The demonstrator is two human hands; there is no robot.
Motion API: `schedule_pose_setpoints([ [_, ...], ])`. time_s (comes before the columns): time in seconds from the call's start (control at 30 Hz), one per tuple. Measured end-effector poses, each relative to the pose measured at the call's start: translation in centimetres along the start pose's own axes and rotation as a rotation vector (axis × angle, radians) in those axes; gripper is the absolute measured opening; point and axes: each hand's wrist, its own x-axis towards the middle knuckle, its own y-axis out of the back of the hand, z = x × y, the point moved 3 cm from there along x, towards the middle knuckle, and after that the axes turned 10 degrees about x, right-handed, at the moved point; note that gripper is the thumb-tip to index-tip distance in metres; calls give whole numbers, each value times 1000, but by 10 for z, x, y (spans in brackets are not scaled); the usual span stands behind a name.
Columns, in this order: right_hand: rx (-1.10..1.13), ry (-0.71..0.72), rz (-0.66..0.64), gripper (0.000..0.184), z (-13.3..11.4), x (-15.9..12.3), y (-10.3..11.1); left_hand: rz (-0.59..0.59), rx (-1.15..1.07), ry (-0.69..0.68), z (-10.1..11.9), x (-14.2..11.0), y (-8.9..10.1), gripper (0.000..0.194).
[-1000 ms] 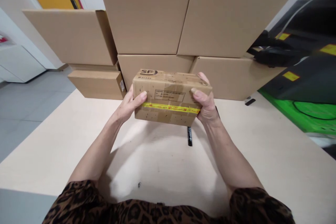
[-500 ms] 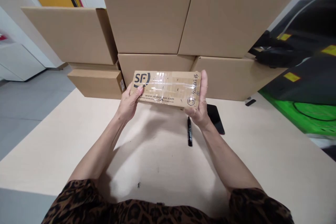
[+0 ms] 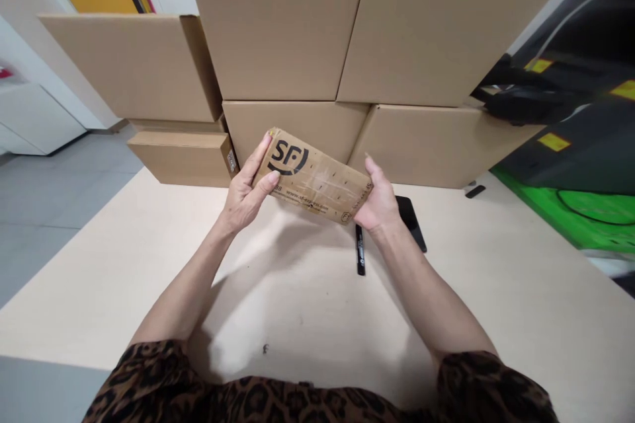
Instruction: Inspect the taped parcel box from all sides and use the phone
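Above the table I hold a small brown cardboard box [image 3: 322, 178] printed with SF lettering and crossed by shiny clear tape. It is tilted, its right end lower than its left. My left hand [image 3: 248, 185] grips the left end, thumb on the printed face and fingers along the upper edge. At the lower right end, my right hand [image 3: 378, 201] supports the box, its thumb raised off the face and its other fingers partly hidden behind. Just below that hand a black marker [image 3: 360, 254] lies on the table, its top end covered by the box and hand.
Large cardboard boxes [image 3: 288, 33] are stacked along the table's [image 3: 307, 317] back edge. A smaller flat box [image 3: 181, 157] sits at the back left. Right of my right hand lies a black phone-like slab [image 3: 411, 223]. A small black object [image 3: 475, 192] is near the back right.
The box has turned clockwise, its right end dropping and its left end rising slightly. My right hand has shifted down with it, and its thumb has come away from the box's end.
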Motion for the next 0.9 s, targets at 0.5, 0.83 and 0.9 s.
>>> schedule_pose_setpoints([
  [0.5,-323,578,-103,94,-8,-38,-24,29,-383,313,-4,7,0,74],
  [0.83,-156,288,-77,66,-16,-28,-21,-3,-310,251,4,4,-2,79],
  [0.9,-97,213,-58,54,-14,-24,-17,-20,-260,174,6,2,0,80],
])
